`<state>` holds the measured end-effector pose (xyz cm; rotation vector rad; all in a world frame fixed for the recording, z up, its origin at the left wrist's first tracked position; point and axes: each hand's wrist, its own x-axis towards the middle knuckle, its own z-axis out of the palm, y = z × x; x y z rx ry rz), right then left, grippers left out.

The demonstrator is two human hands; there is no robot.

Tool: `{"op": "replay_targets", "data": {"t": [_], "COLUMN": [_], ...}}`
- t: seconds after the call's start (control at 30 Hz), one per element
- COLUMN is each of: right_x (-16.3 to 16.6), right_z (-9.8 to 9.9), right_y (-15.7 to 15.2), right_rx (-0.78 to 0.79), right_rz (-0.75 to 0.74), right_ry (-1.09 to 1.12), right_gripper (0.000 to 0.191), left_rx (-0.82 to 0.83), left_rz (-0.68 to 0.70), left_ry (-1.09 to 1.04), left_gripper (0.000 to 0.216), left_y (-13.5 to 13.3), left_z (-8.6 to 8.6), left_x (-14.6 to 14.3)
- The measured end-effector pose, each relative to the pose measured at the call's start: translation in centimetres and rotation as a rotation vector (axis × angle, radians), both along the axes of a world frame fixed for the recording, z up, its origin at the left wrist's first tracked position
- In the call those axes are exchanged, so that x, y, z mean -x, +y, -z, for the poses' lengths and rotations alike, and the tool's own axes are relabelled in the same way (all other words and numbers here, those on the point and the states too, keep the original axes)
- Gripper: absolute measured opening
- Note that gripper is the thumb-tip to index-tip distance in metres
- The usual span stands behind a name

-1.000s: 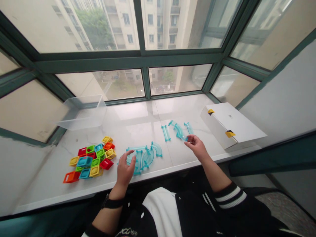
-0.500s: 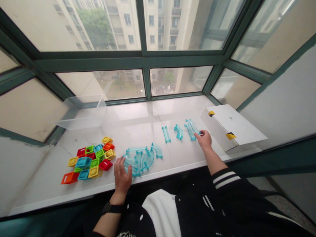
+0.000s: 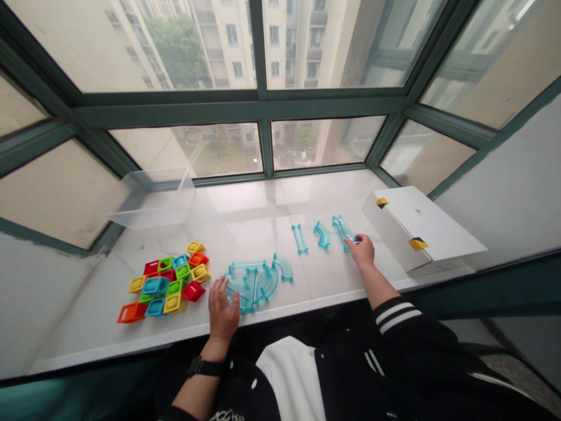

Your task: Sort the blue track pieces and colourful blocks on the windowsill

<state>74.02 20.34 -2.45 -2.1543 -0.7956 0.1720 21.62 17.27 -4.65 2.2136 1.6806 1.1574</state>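
My right hand (image 3: pixel 363 251) pinches the near end of a clear blue wavy track piece (image 3: pixel 340 228), which lies close against another piece on the white sill. To its left are a curved track piece (image 3: pixel 323 235) and a straight track piece (image 3: pixel 300 239), set apart in a row. My left hand (image 3: pixel 224 307) lies open, thumb apart from the fingers, at the left edge of a group of clear blue track pieces (image 3: pixel 250 286). Its fingertips overlap that group; whether they press on it I cannot tell. A curved piece (image 3: pixel 284 268) sits at the group's right end.
Left of my left hand is a cluster of red, green, yellow, blue and orange blocks (image 3: pixel 174 286). A clear plastic bin (image 3: pixel 151 217) stands behind it. A white box (image 3: pixel 432 225) with yellow-black tabs stands at the right. Green-framed windows (image 3: pixel 307 104) border the sill (image 3: pixel 245 210).
My right hand has shifted the wavy piece left, up against the neighbouring one. My left hand stays by the group of track pieces. The whole view has moved slightly.
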Motion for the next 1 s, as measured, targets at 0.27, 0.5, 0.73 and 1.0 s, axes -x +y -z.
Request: {"op": "replay_targets", "data": {"t": [0.27,0.5,0.73,1.0], "right_x": [-0.1,0.0,0.0,-0.2], "right_z": [-0.2,0.5,1.4,3.1], "right_y": [0.2,0.2,-0.1,-1.4], "right_rx": [0.038,0.046,0.101,0.113], "right_rz": [-0.013,-0.037,-0.068,-0.11], "right_ry": [0.003,-0.031,-0.098,-0.151], "right_gripper": [0.049,0.049,0.05,0.065], "left_rx": [0.001,0.003,-0.009,-0.029], "left_rz": [0.001,-0.005,-0.008,-0.005], "left_ry": [0.009,0.006,0.034,0.048], "left_gripper": [0.05,0.049,0.05,0.05], "left_y": [0.0,0.0,0.0,0.0], "left_z": [0.0,0.1,0.4,0.4], "left_x": [-0.1,0.0,0.1,0.0]}}
